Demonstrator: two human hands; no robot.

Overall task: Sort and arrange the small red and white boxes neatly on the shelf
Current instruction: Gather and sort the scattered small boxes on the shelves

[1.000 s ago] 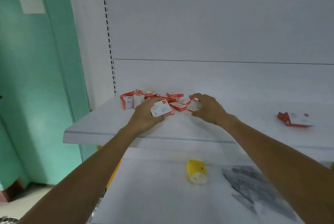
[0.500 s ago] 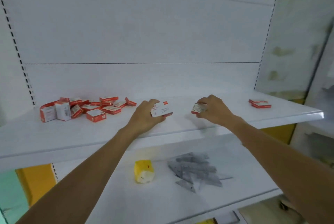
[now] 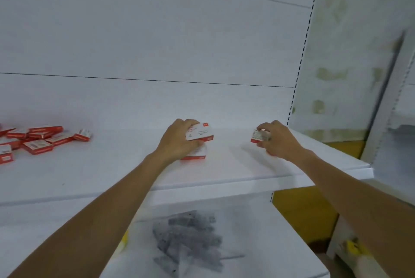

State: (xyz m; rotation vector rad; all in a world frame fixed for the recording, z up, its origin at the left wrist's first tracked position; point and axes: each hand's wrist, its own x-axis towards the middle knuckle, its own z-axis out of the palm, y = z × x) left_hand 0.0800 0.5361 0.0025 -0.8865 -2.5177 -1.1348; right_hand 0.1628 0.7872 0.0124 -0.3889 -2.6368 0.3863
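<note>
- My left hand (image 3: 178,140) has its fingers (image 3: 189,123) curled round a red and white box (image 3: 199,132). The white face is up, the long axis runs 9 to 3, and the box is lifted and a little tilted.
- At 6 o'clock of that box, a second box (image 3: 195,154) lies flat on the shelf (image 3: 224,172), partly under my palm. The two long axes look close to parallel.
- I judge the coming move to be a short drop straight down onto the second box, squaring the edges. The left hand is the nearer one for that.
- My right hand (image 3: 279,140), at 3 o'clock, pinches a third box (image 3: 258,136) that juts toward 9 o'clock, apart from the other two.
- The loose pile of boxes (image 3: 38,140) sits at 9 o'clock on the shelf, well apart from both hands.
</note>
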